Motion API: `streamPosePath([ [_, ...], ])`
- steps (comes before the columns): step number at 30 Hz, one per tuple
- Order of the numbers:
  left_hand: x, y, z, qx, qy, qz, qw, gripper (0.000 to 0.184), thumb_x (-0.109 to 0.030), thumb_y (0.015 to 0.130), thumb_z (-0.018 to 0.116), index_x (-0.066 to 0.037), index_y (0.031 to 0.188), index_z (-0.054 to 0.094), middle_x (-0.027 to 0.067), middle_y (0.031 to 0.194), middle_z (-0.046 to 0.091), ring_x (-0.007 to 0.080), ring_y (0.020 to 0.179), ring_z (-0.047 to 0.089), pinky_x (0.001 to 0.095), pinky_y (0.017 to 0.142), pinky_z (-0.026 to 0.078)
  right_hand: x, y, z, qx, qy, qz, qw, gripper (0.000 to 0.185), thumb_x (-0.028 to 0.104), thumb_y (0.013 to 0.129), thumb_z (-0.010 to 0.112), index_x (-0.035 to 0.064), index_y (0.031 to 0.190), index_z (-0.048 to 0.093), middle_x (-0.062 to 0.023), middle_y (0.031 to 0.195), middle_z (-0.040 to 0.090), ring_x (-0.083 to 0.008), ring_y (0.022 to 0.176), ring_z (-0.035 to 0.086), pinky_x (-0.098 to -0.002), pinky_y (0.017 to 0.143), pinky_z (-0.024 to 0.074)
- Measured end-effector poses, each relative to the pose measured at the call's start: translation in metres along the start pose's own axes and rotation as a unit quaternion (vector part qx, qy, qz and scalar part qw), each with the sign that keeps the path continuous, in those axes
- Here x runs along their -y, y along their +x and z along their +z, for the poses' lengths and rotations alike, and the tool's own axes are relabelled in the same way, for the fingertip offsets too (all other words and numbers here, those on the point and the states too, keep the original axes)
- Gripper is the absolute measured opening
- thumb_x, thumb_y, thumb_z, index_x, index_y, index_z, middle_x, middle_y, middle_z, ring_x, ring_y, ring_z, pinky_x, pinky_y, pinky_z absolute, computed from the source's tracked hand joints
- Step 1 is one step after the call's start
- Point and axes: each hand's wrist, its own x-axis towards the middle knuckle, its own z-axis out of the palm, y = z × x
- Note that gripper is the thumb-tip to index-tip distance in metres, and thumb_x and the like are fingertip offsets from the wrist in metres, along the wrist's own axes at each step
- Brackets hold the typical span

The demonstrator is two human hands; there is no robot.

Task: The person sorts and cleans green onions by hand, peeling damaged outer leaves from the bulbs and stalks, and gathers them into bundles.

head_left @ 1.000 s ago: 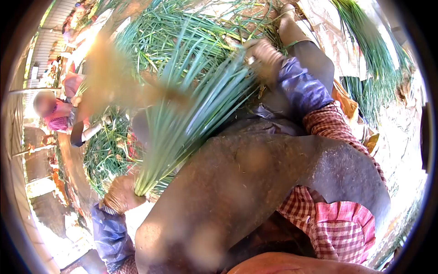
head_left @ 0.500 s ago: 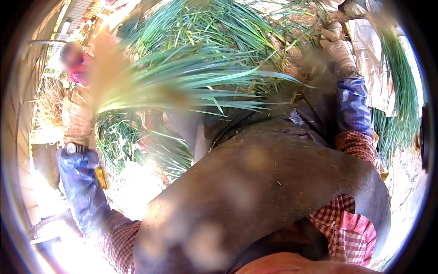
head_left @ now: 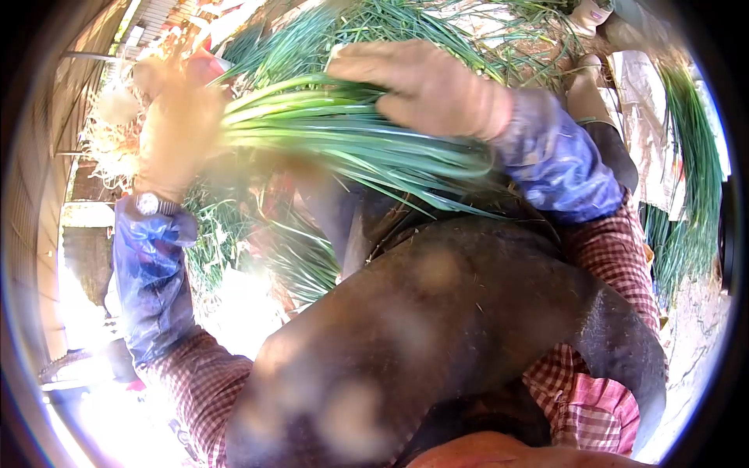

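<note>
The bunch (head_left: pixel 351 148) of long green leaves lies across the scene, in front of the apron (head_left: pixel 468 312), its pale end to the left and its tips to the right. The left hand (head_left: pixel 181 129) grasps it at the pale end, the fingers closed round the stems, though a blur over this part hides how each finger sits. Stringy pale roots (head_left: pixel 101 148) stick out to the left of this hand. The right hand (head_left: pixel 437 93) is over the far side of the leaves, near their middle, fingers straight and the thumb apart; whether it presses on them, I cannot tell. A watch (head_left: pixel 148 204) is on the left wrist, just above a blue sleeve (head_left: pixel 152 265); another blue cover (head_left: pixel 558 160) is on the right forearm. Beyond the right hand is a loose pile (head_left: pixel 292 47) of similar leaves, and more leaves (head_left: pixel 304 265) lie nearer, below the held ones. At the far right, a second bunch (head_left: pixel 690 132) hangs beside a whitish sack (head_left: pixel 644 117).
</note>
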Motion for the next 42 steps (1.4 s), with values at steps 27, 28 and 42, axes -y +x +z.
streamPosePath([
  [27,0.003,-0.035,0.033,-0.024,0.043,-0.044,0.998,0.049,-0.014,0.077,0.055,-0.014,0.126,0.049,0.0046,0.110,0.056,0.0210,0.099,0.056,0.0370,0.088,0.045,-0.039,-0.137,-0.052,0.035,0.011,0.234,0.971,0.022,0.006,0.082,0.061,0.0045,0.104,0.064,-0.0088,0.090,0.067,-0.0127,0.079,0.063,-0.0254,0.070,0.0518],
  [28,0.002,-0.033,0.030,-0.038,0.045,-0.059,0.997,0.048,-0.014,0.078,0.054,-0.014,0.126,0.049,0.0038,0.110,0.057,0.0204,0.099,0.056,0.0367,0.089,0.045,-0.031,-0.122,-0.044,0.043,-0.013,0.202,0.978,0.024,0.009,0.083,0.061,0.0055,0.106,0.063,-0.0081,0.086,0.068,-0.0136,0.075,0.064,-0.0271,0.068,0.0521],
  [42,0.000,-0.051,0.034,-0.020,0.107,0.018,0.994,0.053,-0.030,0.075,0.063,-0.014,0.124,0.052,0.0063,0.106,0.059,0.0235,0.098,0.055,0.0404,0.090,0.042,-0.003,-0.079,-0.015,0.037,-0.084,0.198,0.976,0.015,0.022,0.087,0.056,0.0090,0.095,0.060,-0.0144,0.071,0.061,-0.0322,0.069,0.061,-0.0402,0.061,0.0478],
])
